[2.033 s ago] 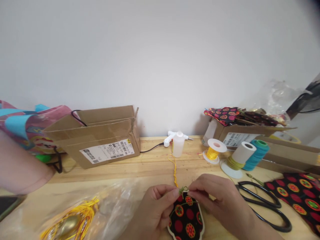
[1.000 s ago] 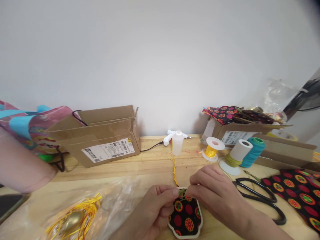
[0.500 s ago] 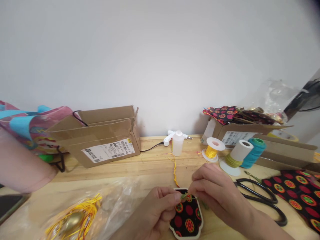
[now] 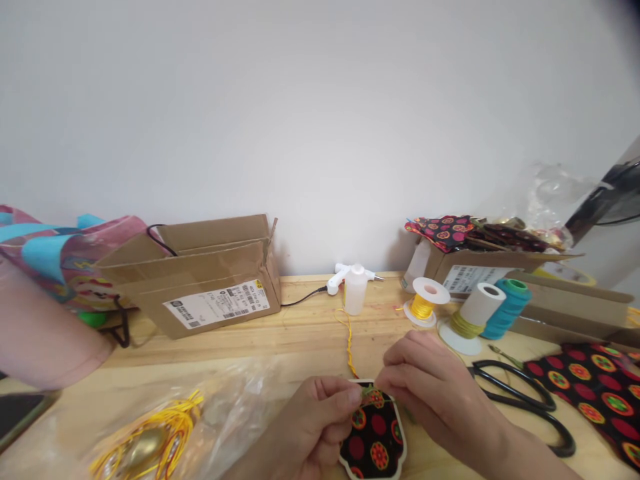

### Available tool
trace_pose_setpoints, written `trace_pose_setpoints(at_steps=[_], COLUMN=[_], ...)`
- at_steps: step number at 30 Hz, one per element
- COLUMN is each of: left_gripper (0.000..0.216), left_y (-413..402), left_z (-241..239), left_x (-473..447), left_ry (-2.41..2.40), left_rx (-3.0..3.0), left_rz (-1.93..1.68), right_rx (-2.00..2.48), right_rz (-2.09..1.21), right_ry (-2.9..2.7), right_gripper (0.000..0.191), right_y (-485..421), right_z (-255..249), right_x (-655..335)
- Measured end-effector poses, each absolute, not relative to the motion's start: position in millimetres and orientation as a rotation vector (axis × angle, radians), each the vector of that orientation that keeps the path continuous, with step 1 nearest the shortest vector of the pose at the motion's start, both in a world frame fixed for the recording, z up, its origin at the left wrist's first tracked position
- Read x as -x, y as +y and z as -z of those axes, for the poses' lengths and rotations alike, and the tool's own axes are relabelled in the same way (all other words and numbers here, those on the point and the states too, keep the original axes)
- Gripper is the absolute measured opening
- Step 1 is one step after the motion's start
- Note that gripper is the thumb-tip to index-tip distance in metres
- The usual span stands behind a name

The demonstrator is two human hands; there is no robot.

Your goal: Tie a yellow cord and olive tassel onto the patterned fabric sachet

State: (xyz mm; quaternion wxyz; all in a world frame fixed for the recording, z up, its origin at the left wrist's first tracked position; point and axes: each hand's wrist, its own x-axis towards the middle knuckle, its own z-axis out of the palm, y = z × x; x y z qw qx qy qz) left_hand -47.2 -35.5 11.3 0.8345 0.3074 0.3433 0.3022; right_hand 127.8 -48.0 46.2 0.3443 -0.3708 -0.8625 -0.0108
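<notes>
My left hand (image 4: 313, 420) and my right hand (image 4: 435, 390) meet low in the middle of the view, fingers pinched together on a thin green cord (image 4: 369, 395). The cord lies at the top edge of a small flat ornament (image 4: 375, 437) covered in black fabric with red and orange flowers, resting on the wooden table (image 4: 300, 333). A yellow cord (image 4: 349, 340) runs from the ornament's top away toward the wall. Both hands are closed on the green cord, thumbs and forefingers nearly touching.
Black scissors (image 4: 530, 400) and patterned fabric (image 4: 600, 387) lie at the right. Behind them stand yellow (image 4: 425, 303), olive (image 4: 473, 320) and teal (image 4: 505, 307) thread spools, a white bottle (image 4: 355, 288) and a glue gun (image 4: 340, 275). Cardboard boxes (image 4: 200, 280) line the wall. A plastic bag with yellow tassels (image 4: 150, 440) and another person's arm (image 4: 40, 340) are at the left.
My hands stay pinched at the ornament's top; the right hand has shifted slightly over the last two seconds, working the green cord. The view tilted a little. Nothing else moved.
</notes>
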Motion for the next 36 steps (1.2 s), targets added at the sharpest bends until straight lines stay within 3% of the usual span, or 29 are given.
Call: trace_pose_setpoints(at_steps=[11, 26, 36], left_gripper=[0.021, 0.03, 0.037], left_y=[-36, -35, -36], left_z=[-9, -12, -10], left_x=[46, 47, 48], left_ry=[0.73, 0.71, 0.763], left_rx=[-0.627, -0.464, -0.29], left_rz=[-0.673, -0.72, -0.771], right_rx=[0.928, 0.954, 1.002], right_rz=[0.225, 0.401, -0.059], right_ry=[-2.326, -2.295, -2.106], right_gripper=[0.024, 0.022, 0.016], right_y=[-50, -55, -50], right_z=[-41, -40, -42], right_x=[-129, -125, -125])
